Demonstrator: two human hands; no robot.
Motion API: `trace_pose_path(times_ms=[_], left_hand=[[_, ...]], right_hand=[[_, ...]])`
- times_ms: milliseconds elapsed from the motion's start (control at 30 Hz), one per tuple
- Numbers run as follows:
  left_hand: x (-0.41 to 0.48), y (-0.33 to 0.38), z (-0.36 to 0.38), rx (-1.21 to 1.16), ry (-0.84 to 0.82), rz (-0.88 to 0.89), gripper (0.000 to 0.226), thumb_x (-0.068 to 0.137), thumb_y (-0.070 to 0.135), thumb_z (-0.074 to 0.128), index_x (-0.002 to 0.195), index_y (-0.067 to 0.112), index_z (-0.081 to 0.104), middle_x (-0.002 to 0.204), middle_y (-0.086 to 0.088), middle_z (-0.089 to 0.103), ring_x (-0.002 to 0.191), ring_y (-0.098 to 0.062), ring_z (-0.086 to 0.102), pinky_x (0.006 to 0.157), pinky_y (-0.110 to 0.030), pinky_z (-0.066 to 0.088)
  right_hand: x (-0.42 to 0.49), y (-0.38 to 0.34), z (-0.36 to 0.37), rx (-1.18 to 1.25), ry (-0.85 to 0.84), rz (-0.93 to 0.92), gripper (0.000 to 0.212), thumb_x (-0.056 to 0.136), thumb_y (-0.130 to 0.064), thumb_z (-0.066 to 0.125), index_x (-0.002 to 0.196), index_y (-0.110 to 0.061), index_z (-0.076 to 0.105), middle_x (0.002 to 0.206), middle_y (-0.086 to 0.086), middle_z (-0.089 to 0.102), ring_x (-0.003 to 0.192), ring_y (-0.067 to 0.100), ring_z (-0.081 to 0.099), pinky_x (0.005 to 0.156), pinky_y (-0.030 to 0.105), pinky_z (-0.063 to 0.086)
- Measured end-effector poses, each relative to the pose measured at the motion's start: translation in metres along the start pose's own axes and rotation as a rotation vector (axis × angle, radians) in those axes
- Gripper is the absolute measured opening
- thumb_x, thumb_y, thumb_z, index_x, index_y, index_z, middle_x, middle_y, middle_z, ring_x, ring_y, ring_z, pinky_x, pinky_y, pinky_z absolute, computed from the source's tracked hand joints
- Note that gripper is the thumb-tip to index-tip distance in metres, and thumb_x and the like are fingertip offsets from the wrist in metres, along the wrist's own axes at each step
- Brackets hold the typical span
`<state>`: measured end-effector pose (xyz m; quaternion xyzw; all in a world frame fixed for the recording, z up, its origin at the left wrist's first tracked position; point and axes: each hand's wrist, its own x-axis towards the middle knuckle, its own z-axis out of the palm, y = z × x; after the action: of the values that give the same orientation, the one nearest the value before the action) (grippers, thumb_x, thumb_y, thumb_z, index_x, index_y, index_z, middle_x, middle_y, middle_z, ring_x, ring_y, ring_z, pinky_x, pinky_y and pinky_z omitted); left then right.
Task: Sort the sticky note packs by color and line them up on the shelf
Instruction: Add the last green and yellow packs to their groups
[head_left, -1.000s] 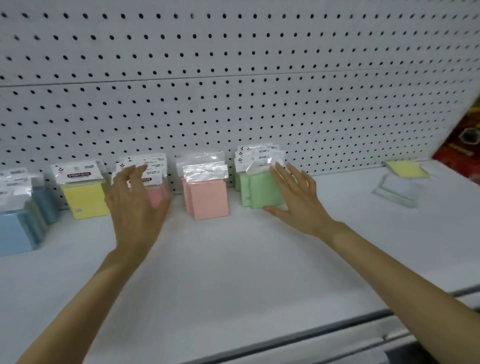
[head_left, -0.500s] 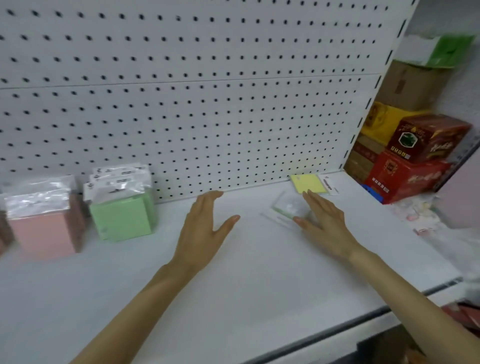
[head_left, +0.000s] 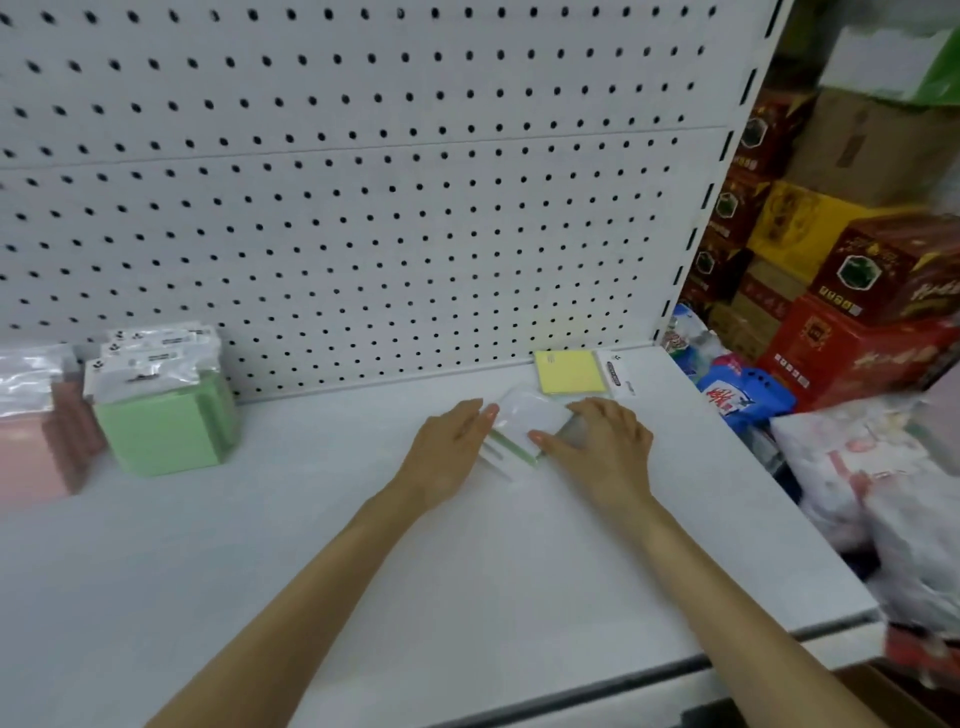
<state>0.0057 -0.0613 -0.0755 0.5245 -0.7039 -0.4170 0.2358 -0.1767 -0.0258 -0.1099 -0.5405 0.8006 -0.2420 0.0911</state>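
Shelf: white, backed by a white pegboard.

Flat green pack: lies flat on the shelf, right of centre, in a clear wrapper, with its green edge showing on the near side. It sits between the two hands.

Left hand: palm down, fingers straight, fingertips touching the left edge of the flat green pack.

Right hand: fingers curled over the right side of the flat green pack, thumb on its near corner. It grips the pack.

Yellow pack: flat, just beyond the flat green pack, against the pegboard.

Standing green packs: upright in a row at far left. Pink packs stand to their left.

Cartons: stacked to the right of the shelf.
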Motion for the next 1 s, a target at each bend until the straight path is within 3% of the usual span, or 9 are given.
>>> trace_pose_path(times_ms=[100, 233, 300, 400, 533, 600, 733, 867, 1000], left_hand=[[-0.006, 0.001, 0.002, -0.08, 0.029, 0.003, 0.022, 0.1, 0.036, 0.04, 0.106, 0.026, 0.059, 0.103, 0.01, 0.058, 0.097, -0.009, 0.051, 0.072, -0.003, 0.033], [-0.014, 0.003, 0.007, -0.16, 0.087, -0.023, 0.021, 0.099, 0.037, 0.04, 0.095, 0.027, 0.057, 0.095, 0.008, 0.058, 0.085, -0.008, 0.048, 0.064, 0.002, 0.033], [-0.017, 0.004, 0.01, -0.189, 0.112, -0.021, 0.027, 0.098, 0.042, 0.038, 0.089, 0.023, 0.054, 0.09, 0.003, 0.055, 0.079, -0.012, 0.046, 0.067, -0.006, 0.035], [-0.02, 0.005, 0.013, -0.212, 0.081, -0.068, 0.035, 0.095, 0.052, 0.034, 0.09, 0.023, 0.051, 0.099, -0.002, 0.056, 0.09, -0.021, 0.054, 0.085, -0.028, 0.043], [-0.025, 0.005, 0.014, -0.21, 0.086, -0.048, 0.034, 0.096, 0.052, 0.035, 0.087, 0.025, 0.053, 0.104, 0.0, 0.052, 0.098, -0.02, 0.056, 0.095, -0.038, 0.044], [-0.027, 0.006, 0.013, -0.219, 0.11, -0.001, 0.027, 0.095, 0.054, 0.036, 0.094, 0.033, 0.053, 0.106, 0.0, 0.053, 0.095, -0.015, 0.058, 0.095, -0.039, 0.046], [-0.031, 0.01, 0.009, -0.272, 0.145, 0.069, 0.043, 0.082, 0.068, 0.038, 0.092, 0.03, 0.054, 0.104, -0.003, 0.06, 0.099, -0.018, 0.061, 0.095, -0.044, 0.048], [-0.037, 0.011, 0.004, -0.481, 0.243, 0.093, 0.024, 0.096, 0.038, 0.047, 0.09, 0.018, 0.06, 0.111, -0.01, 0.057, 0.096, -0.011, 0.064, 0.092, -0.033, 0.052], [-0.038, 0.004, -0.004, -0.527, 0.35, 0.044, 0.008, 0.089, 0.022, 0.063, 0.09, 0.013, 0.064, 0.112, -0.006, 0.062, 0.089, -0.011, 0.066, 0.085, -0.034, 0.054]], right_hand=[[-0.001, 0.001, -0.003, 0.088, -0.019, -0.003, 0.063, 0.071, -0.061, 0.068, 0.118, -0.024, 0.052, 0.116, -0.003, 0.053, 0.116, 0.02, 0.042, 0.095, 0.034, 0.025], [-0.011, -0.004, -0.007, 0.582, -0.031, -0.036, 0.042, 0.075, -0.025, 0.078, 0.106, -0.026, 0.049, 0.094, -0.008, 0.056, 0.082, 0.013, 0.051, 0.074, 0.016, 0.04], [-0.017, -0.007, -0.01, 0.727, -0.03, -0.039, 0.034, 0.08, -0.015, 0.073, 0.101, -0.028, 0.05, 0.087, -0.009, 0.059, 0.066, 0.015, 0.056, 0.061, 0.02, 0.047], [-0.023, -0.01, -0.013, 0.843, -0.043, -0.026, 0.023, 0.087, -0.013, 0.064, 0.095, -0.03, 0.05, 0.08, -0.003, 0.06, 0.053, 0.013, 0.058, 0.046, 0.026, 0.048], [-0.027, -0.014, -0.019, 1.033, -0.09, -0.002, 0.012, 0.094, -0.012, 0.055, 0.095, -0.024, 0.053, 0.07, 0.005, 0.064, 0.055, 0.028, 0.067, 0.056, 0.032, 0.054], [-0.029, -0.017, -0.023, 1.145, -0.12, 0.017, 0.005, 0.094, -0.012, 0.055, 0.095, -0.017, 0.055, 0.073, 0.006, 0.064, 0.06, 0.028, 0.07, 0.057, 0.03, 0.056], [-0.032, -0.026, -0.03, 1.202, -0.15, -0.042, 0.005, 0.09, -0.01, 0.06, 0.085, -0.01, 0.057, 0.085, 0.011, 0.066, 0.077, 0.024, 0.071, 0.069, 0.029, 0.056], [-0.034, -0.03, -0.034, 1.204, -0.19, -0.151, 0.005, 0.084, -0.001, 0.065, 0.085, -0.003, 0.061, 0.101, 0.006, 0.071, 0.087, 0.019, 0.068, 0.085, 0.034, 0.055], [-0.04, -0.035, -0.032, 1.117, -0.248, -0.233, 0.014, 0.083, 0.006, 0.063, 0.08, -0.007, 0.059, 0.106, 0.0, 0.07, 0.085, 0.007, 0.063, 0.076, 0.021, 0.049]])
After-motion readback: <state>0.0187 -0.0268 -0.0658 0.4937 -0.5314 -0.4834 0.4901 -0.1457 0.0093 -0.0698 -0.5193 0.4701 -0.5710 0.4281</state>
